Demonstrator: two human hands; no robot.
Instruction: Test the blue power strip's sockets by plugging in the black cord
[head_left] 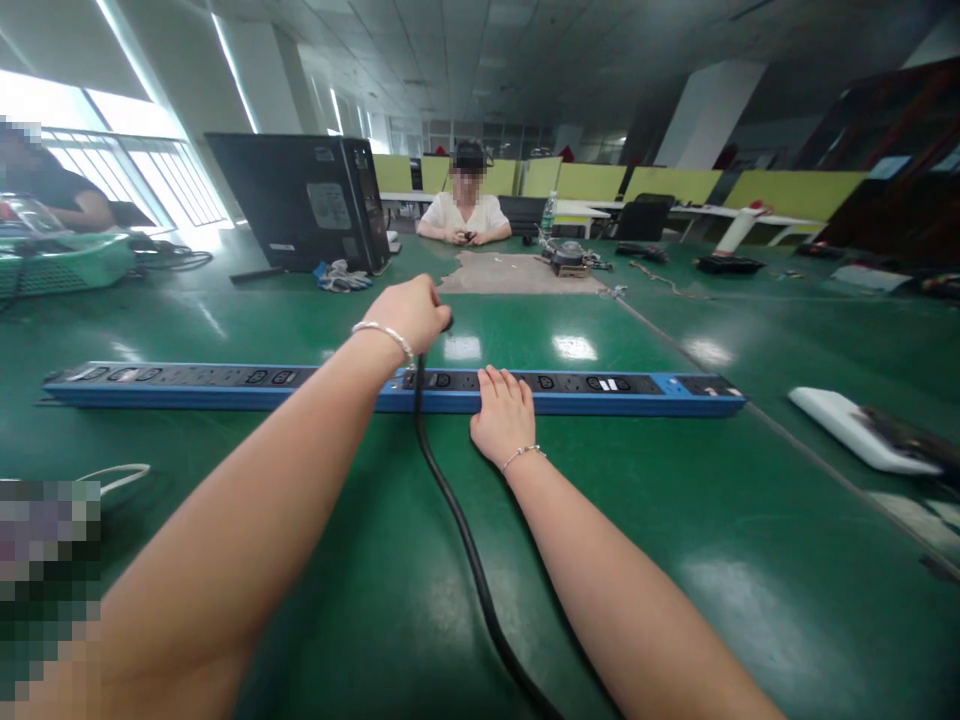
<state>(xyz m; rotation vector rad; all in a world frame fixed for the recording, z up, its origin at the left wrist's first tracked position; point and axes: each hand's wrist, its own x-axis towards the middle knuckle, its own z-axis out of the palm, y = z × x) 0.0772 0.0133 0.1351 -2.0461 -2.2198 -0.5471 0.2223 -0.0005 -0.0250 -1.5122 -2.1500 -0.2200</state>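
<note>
A long blue power strip [637, 400] with black sockets lies across the green table in front of me. My left hand [409, 312] is raised above its middle, closed around the upper end of a black power cable [465, 530]. A dark bit, perhaps the plug, shows past my fingertips; the rest is hidden in my hand. From there the cable drops in front of the strip and runs towards me. Just right of it, my right hand [505, 412] grips the strip, palm at the near side and fingers over the socket face.
A black computer case [300, 200] stands at the back left, with gloves [343, 276] beside it. Across the table sits a person [465, 215]; another person is at far left behind a green basket [67, 265]. A brown sheet [517, 275] and a white device [855, 430] lie on the table.
</note>
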